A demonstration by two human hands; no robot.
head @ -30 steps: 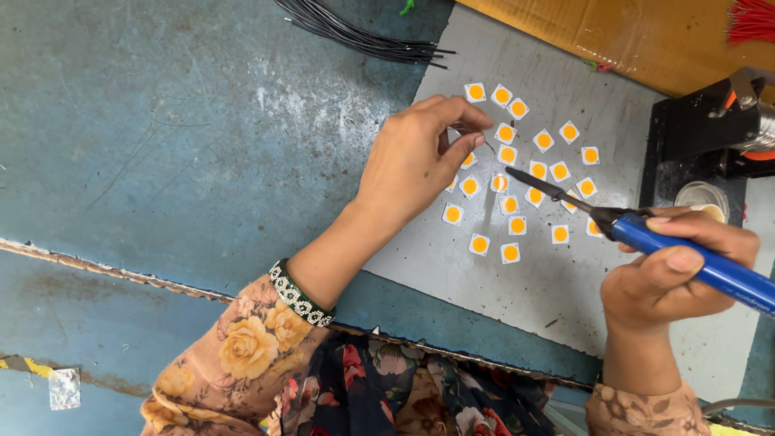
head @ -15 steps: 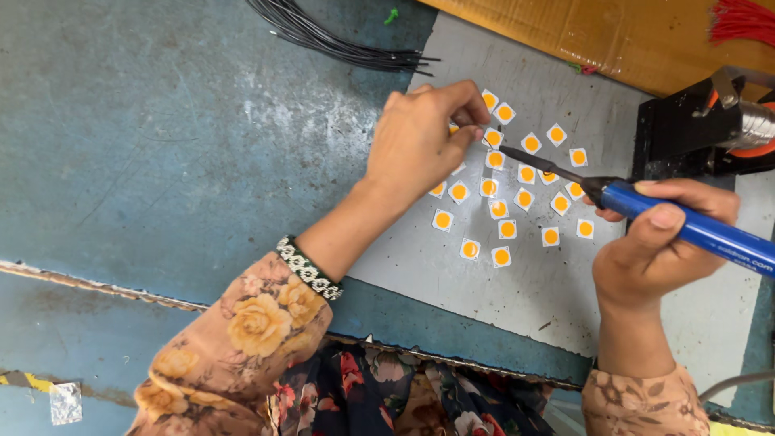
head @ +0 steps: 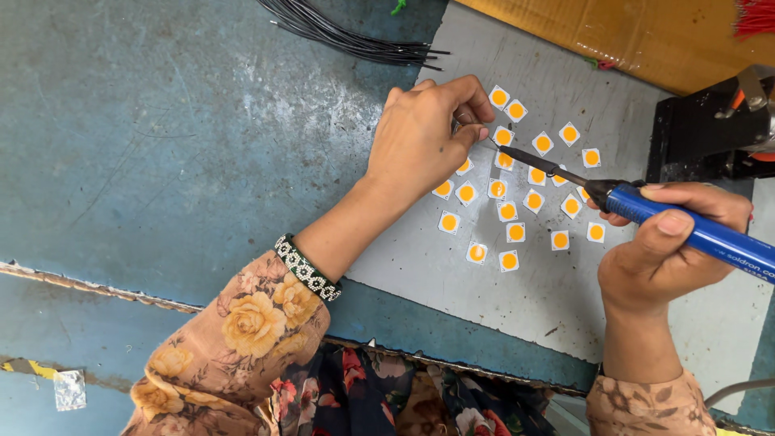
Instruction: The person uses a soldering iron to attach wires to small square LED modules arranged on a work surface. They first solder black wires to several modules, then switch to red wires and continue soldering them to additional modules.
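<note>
Judging the small square white chips with round orange centres (head: 515, 232) light, thin and fragile, best taken by their edges, I saw them scattered on the grey sheet (head: 452, 282) over the counter. My left hand (head: 420, 141) pinched thin wire above them; my right hand (head: 658, 254) wrapped shut around the blue-handled soldering iron (head: 686, 226).

Worn blue workbench (head: 161, 145) with grey board (head: 484, 282), black wire bundle (head: 347, 36), silvery scrap (head: 69, 389).
</note>
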